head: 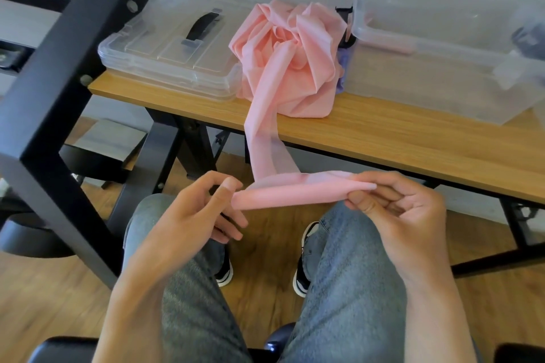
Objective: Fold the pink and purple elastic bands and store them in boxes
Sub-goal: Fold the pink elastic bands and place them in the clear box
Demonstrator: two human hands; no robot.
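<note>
- The left hand [206, 209] pinches one end of a folded stretch of the pink band [290, 68], thumb and fingers curled on it
- The right hand [398, 203] grips the other end, fingers curled round the fold
- The rest of the band is heaped on the wooden table [413, 138], a strip trailing down to the hands
- The heap lies between a clear lid [165, 47] and an open clear box [436, 47]
- A bit of purple band [342, 68] shows beside the box

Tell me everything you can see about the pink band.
The pink band is thin, slightly sheer stretchy material. Most lies crumpled in a heap on the wooden table between two clear boxes. One strip trails off the edge down to the lap, where the left hand and right hand pinch a flattened folded length.
</note>
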